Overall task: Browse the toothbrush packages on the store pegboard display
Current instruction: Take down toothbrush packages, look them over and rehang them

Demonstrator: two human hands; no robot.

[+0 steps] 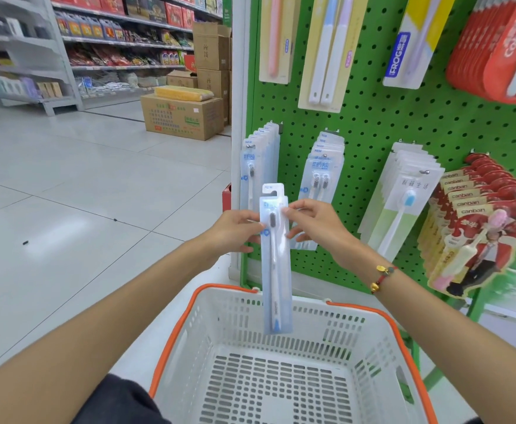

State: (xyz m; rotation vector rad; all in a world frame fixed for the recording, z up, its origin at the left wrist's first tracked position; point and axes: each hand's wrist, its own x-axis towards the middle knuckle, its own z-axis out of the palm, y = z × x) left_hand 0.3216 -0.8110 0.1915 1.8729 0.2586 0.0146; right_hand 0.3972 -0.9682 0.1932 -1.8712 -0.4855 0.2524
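Toothbrush package [276, 264]: upright between both hands, above the shopping basket [281, 304].
Left hand [235, 232]: pinching its left edge.
Right hand [313, 223]: pinching its right edge.

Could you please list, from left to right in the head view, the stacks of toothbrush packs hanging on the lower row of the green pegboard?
Single-brush blue packs → twin-brush blue packs → white-and-green packs with a blue-headed brush → red canban packs.

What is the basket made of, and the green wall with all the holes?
The basket looks like hard white plastic, moulded with slots, and its orange rim looks plastic too. The green pegboard is probably painted metal: flat, smooth, with even rows of punched holes, though the picture cannot settle that.
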